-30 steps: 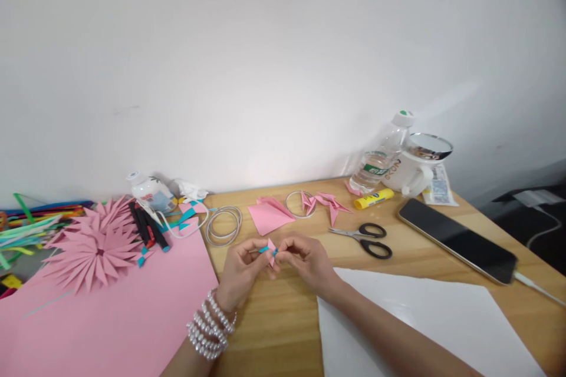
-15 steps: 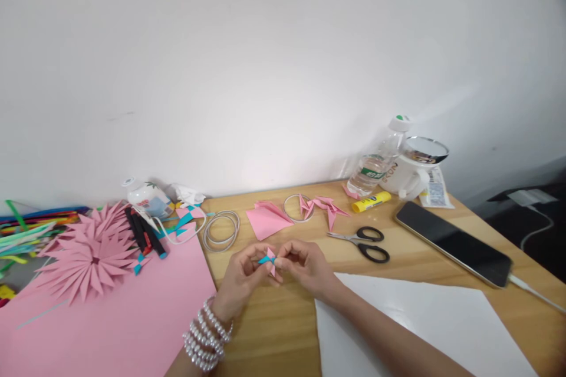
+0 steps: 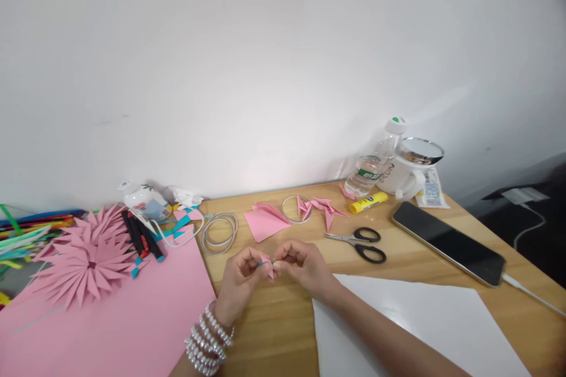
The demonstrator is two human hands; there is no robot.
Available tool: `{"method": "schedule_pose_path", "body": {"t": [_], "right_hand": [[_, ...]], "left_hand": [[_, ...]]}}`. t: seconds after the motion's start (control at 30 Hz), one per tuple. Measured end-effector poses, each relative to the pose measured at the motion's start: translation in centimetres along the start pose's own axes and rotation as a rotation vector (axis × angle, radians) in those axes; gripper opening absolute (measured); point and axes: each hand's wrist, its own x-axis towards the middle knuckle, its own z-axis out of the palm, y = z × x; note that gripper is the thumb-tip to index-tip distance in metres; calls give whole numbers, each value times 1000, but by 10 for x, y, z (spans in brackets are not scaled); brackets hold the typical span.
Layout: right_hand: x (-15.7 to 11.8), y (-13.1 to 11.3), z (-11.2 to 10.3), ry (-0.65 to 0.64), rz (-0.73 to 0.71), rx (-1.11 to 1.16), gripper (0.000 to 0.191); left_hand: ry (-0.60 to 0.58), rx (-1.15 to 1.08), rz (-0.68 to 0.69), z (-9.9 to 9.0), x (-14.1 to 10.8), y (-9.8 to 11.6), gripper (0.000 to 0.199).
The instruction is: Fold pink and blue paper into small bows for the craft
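A small folded paper piece (image 3: 270,274), pink with blue, is pinched between my two hands above the wooden table. My left hand (image 3: 244,273), with pearl bracelets at the wrist, grips its left side between thumb and fingers. On its other side, the thumb and forefinger of my right hand (image 3: 303,265) are closed on the blue part. Fingertips cover much of the piece. Just beyond my hands lies a folded pink sheet (image 3: 266,222). Folded pink paper shapes (image 3: 326,208) and a metal ring (image 3: 290,210) are to its right. Scissors (image 3: 360,243) rest beyond my right hand.
Pink card (image 3: 145,318) bears spiky paper flowers (image 3: 88,262) and markers (image 3: 141,235) at left. Several rings (image 3: 219,234) lie nearby. White card (image 3: 411,324) sits under my right forearm. A water bottle (image 3: 374,159), glue stick (image 3: 368,202), mug (image 3: 400,174) and phone (image 3: 448,241) stand or lie at right.
My fingers have closed in further around the paper piece, which has turned so less of its blue shows. The view has shifted slightly.
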Motion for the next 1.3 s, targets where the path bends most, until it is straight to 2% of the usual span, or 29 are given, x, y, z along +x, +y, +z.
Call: {"method": "schedule_pose_path", "body": {"t": [0.13, 0.23, 0.5, 0.7, 0.73, 0.8, 0.87, 0.93, 1.3], "right_hand": [[1, 0, -1, -18, -12, 50, 19], [0, -2, -1, 23, -31, 1, 20], [-1, -3, 0, 33, -18, 49, 22], [-2, -8, 0, 42, -172, -193, 16], [-2, -7, -1, 35, -147, -158, 15], [0, -4, -2, -12, -7, 28, 14], [2, 1, -4, -80, 144, 230, 19], [4, 4, -6, -104, 216, 332, 23], [5, 3, -5, -81, 178, 307, 30]], "left_hand": [[44, -18, -16, 1, 0, 0, 16], [70, -32, -26, 0, 0, -2, 17], [71, -16, 17, 0, -1, -5, 14], [97, -20, 3, 3, -1, -4, 16], [92, -31, -3, 3, -1, -4, 15], [62, -74, -12, 2, -1, -5, 13], [28, -136, -23, 2, -2, -4, 12], [15, -188, -38, 2, -2, -3, 12], [123, -175, -52, 4, 0, -2, 13]]}}
